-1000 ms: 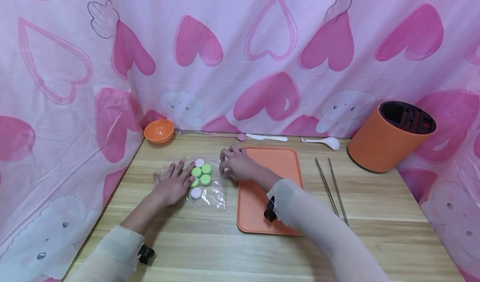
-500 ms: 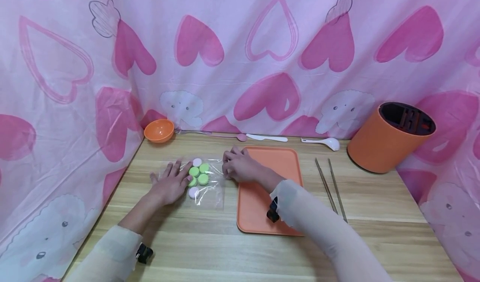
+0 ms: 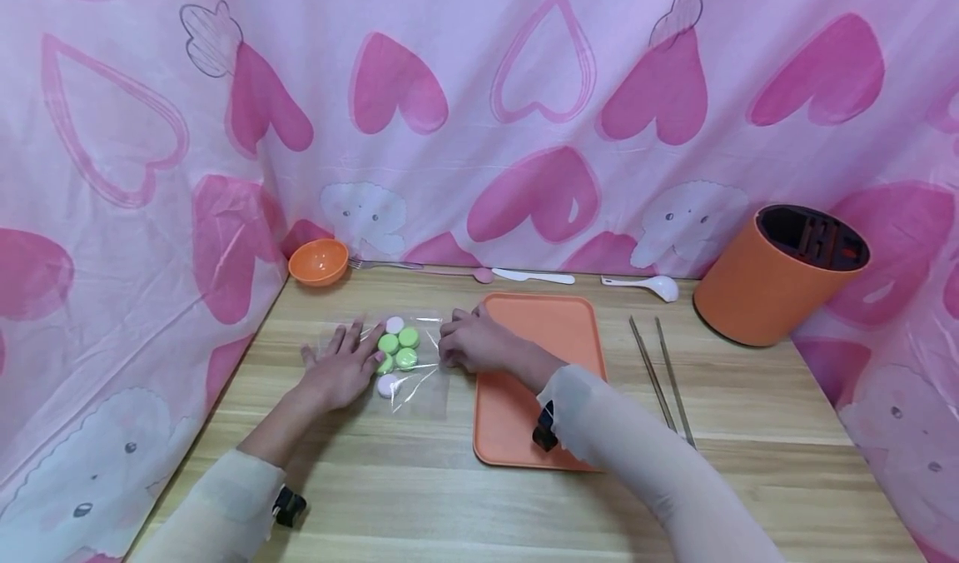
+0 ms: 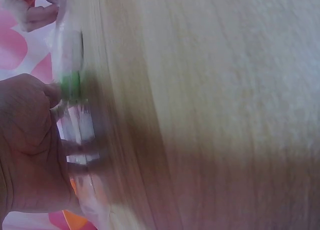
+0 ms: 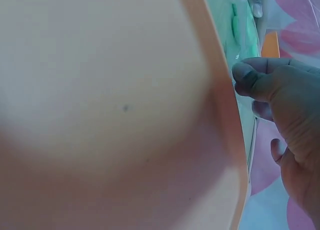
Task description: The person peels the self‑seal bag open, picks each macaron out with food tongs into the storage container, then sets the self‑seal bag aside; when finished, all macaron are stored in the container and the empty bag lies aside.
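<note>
A clear plastic bag (image 3: 429,398) lies left of the orange tray (image 3: 517,430), holding several round macaron-like pieces (image 3: 407,359) in green and pale lilac. My left hand (image 3: 339,370) rests with spread, fairly straight fingers on the bag's left part, thumb and index beside the pieces. At the bag's right edge, my right hand (image 3: 479,343) pinches the plastic between thumb and curled index, above the tray's left rim. The right wrist view shows this right hand (image 5: 285,100) from the side, thumb against the index finger.
An orange bowl (image 3: 319,263), a fork (image 3: 385,264), a pink spoon (image 3: 483,275), a white knife (image 3: 534,276) and a white ladle (image 3: 663,287) line the back. Two metal chopsticks (image 3: 652,371) lie right of the tray. An orange knife block (image 3: 764,284) stands back right.
The bag with its pieces and my left hand have shifted slightly left. My right hand went a little right, then back left and nearer along the bag's right edge.
</note>
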`<state>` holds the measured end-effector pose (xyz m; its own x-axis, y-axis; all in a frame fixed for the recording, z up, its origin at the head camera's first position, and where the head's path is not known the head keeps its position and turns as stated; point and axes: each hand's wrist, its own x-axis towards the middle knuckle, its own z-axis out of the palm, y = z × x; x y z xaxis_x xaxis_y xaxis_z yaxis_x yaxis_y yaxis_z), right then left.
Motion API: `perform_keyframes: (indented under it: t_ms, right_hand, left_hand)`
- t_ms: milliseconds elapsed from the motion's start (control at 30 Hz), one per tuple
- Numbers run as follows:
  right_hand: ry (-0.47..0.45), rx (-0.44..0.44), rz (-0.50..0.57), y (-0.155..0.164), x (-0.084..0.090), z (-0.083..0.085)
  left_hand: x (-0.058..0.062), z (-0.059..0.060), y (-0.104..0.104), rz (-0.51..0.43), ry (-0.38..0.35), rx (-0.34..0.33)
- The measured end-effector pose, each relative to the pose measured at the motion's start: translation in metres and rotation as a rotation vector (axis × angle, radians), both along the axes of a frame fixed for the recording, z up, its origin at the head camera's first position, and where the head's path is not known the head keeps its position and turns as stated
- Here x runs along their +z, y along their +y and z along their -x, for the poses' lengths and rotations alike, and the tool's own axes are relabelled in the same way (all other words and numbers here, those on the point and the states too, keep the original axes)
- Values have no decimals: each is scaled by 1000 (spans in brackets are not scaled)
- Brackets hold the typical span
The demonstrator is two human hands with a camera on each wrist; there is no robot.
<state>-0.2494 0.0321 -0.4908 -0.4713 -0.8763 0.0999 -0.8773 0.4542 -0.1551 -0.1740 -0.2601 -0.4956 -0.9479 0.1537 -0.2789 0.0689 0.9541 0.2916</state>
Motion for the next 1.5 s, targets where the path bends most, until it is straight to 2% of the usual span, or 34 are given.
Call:
perform_keyframes:
  t_ms: [233, 433, 667, 800, 1067, 1267, 1500]
  right_hand:
    - [-15, -13, -3, 6, 1, 0]
    - [-5, 26, -20, 1, 5, -7]
    - [28, 43, -39, -2, 5, -14]
    - [16, 43, -30, 3, 5, -15]
    - [0, 54, -24, 8, 4, -14]
    - [-8, 86, -32, 0, 8, -22]
    - [13, 62, -71, -1, 6, -29]
  left_hand:
    - [1, -3, -1, -8, 12, -3]
    - [0, -1, -1, -3, 14, -1]
    - [2, 0, 1, 2, -11, 0]
    - [2, -1, 2, 0, -25, -5]
    - [2, -4, 2, 2, 29, -19]
    - [3, -3, 3, 13, 30, -18]
    - [4, -3, 4, 14, 13, -18]
